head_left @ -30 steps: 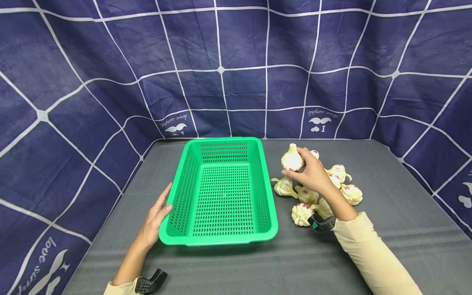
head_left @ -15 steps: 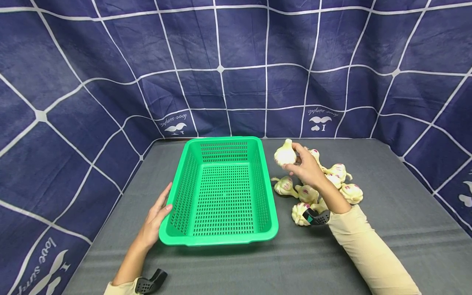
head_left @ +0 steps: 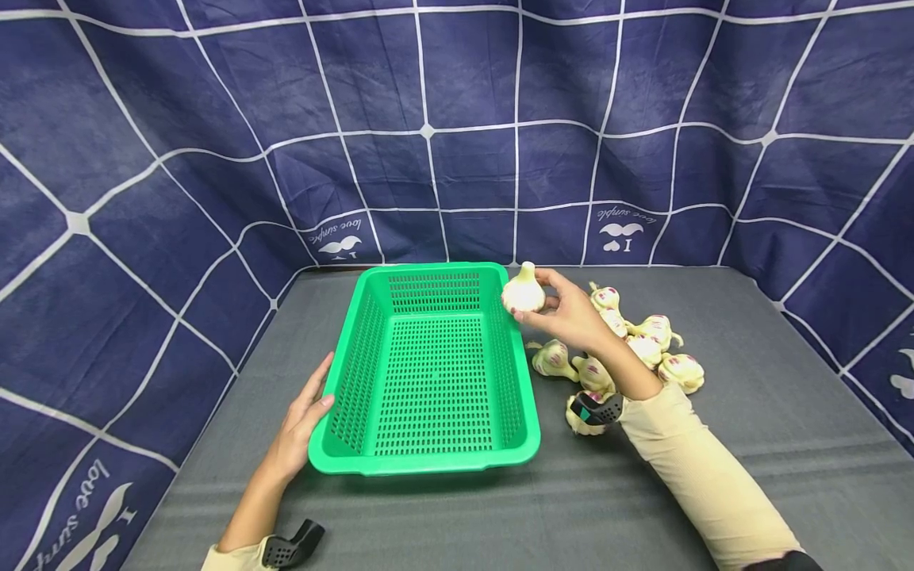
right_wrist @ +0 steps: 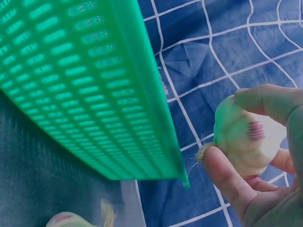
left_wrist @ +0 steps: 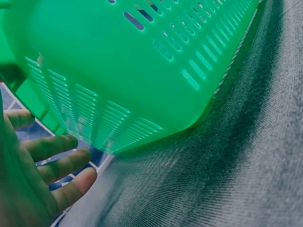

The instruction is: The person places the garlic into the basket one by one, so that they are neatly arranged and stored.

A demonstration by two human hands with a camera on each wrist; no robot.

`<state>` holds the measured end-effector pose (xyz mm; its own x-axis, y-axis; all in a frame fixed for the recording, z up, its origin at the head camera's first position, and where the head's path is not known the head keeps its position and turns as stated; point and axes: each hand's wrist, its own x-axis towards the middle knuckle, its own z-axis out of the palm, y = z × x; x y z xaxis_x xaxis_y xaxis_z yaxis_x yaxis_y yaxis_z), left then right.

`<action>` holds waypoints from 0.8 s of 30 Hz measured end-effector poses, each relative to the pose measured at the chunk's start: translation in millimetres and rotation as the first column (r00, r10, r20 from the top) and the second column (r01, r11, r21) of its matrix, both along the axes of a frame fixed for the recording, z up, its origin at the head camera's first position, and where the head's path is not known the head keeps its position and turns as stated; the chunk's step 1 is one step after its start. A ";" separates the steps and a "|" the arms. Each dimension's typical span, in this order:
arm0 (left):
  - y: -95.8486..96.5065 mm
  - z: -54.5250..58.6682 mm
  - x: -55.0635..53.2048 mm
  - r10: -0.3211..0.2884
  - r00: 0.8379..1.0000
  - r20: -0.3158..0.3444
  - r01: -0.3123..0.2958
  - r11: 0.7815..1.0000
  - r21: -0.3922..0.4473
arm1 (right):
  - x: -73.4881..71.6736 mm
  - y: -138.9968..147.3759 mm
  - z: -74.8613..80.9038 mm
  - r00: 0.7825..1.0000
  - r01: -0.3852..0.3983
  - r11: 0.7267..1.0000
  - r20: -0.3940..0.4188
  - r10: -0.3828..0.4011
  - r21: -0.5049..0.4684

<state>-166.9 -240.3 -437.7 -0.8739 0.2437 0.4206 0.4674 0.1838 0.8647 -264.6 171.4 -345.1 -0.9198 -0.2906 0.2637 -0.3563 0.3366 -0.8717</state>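
Observation:
A green perforated plastic basket [head_left: 435,464] stands on the grey cloth, with nothing inside it. My left hand [head_left: 296,432] rests against its left rim; in the left wrist view the fingers [left_wrist: 71,165] are spread and fairly straight beside the basket wall. With thumb and fingers, my right hand [head_left: 571,317] pinches a garlic bulb [head_left: 524,293], stem up, at the basket's right rim near the far corner. The right wrist view shows the thumb at the bulb's root end [right_wrist: 248,137], just outside the basket wall.
Several more garlic bulbs lie loosely grouped right of the basket, among them one close to its wall [head_left: 551,359] and one at the far right [head_left: 681,372]. My right forearm partly covers the group. A blue checked curtain [head_left: 471,174] hangs behind and at the left.
My right hand has carried the garlic bulb leftward and slightly up, from above the pile to the basket's right rim. My left hand and the basket have stayed put.

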 end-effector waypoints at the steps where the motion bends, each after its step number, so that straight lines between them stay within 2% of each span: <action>1: 0.1 0.1 0.0 0.003 1.000 0.000 -0.003 1.000 -0.003 | -0.9 -1.4 0.7 1.000 0.001 1.000 -0.004 -0.001 -0.002; 9: 0.3 0.9 0.1 0.005 1.000 0.007 -0.005 1.000 -0.004 | -7.7 -12.1 7.6 1.000 -0.002 0.999 -0.025 0.003 0.047; 17: 0.2 -0.2 0.0 0.009 1.000 0.009 -0.009 1.000 -0.005 | -17.3 -29.9 13.7 0.998 -0.058 0.998 -0.005 0.059 0.039; 24: 0.0 -1.1 -0.9 0.009 1.000 -0.002 -0.009 1.000 -0.010 | -25.5 -46.2 18.0 0.999 -0.044 0.992 0.000 0.044 0.118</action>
<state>-167.8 -240.2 -438.8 -0.8752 0.2396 0.4203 0.4677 0.1964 0.8618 -290.1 125.2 -327.1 -0.9048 -0.3603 0.2271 -0.3750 0.4212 -0.8258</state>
